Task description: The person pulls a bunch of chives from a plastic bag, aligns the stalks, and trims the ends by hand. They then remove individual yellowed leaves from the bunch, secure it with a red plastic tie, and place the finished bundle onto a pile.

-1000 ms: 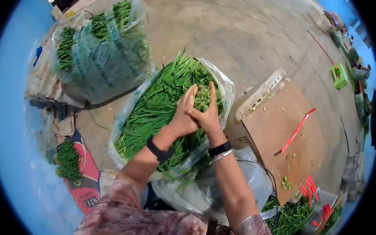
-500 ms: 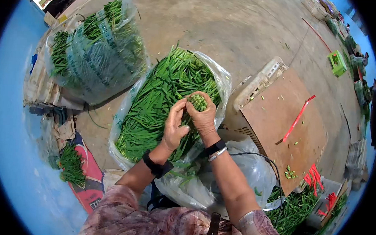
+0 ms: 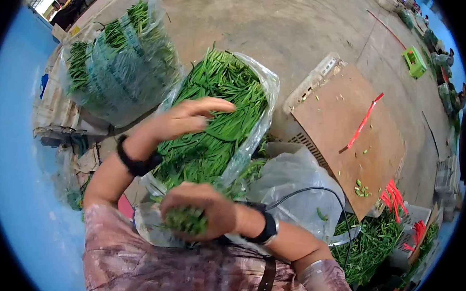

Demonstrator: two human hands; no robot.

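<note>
My right hand (image 3: 204,204), blurred by motion, is low in front of my body, wrapped round a bunch of chives (image 3: 187,220) whose cut ends face up toward me. Ahead of it, my left hand (image 3: 190,117) is over a large clear plastic bag (image 3: 266,97) with its fingers stretched out and nothing in them. Long green chives (image 3: 220,140) fill this bag, lying in a loose heap. Black bands circle both wrists.
To the right stands a brown board (image 3: 358,140) on a plastic crate, with a red tie (image 3: 366,122) and cut stem bits on it. Another bag of chives (image 3: 127,63) stands at the upper left. Red ties (image 3: 394,199) hang over greens at the lower right; a green stool (image 3: 414,62) stands beyond.
Both hands were together round the bunch over the bag. Now they are apart: the right has brought the bunch down toward my body, and the left has let go and moved left.
</note>
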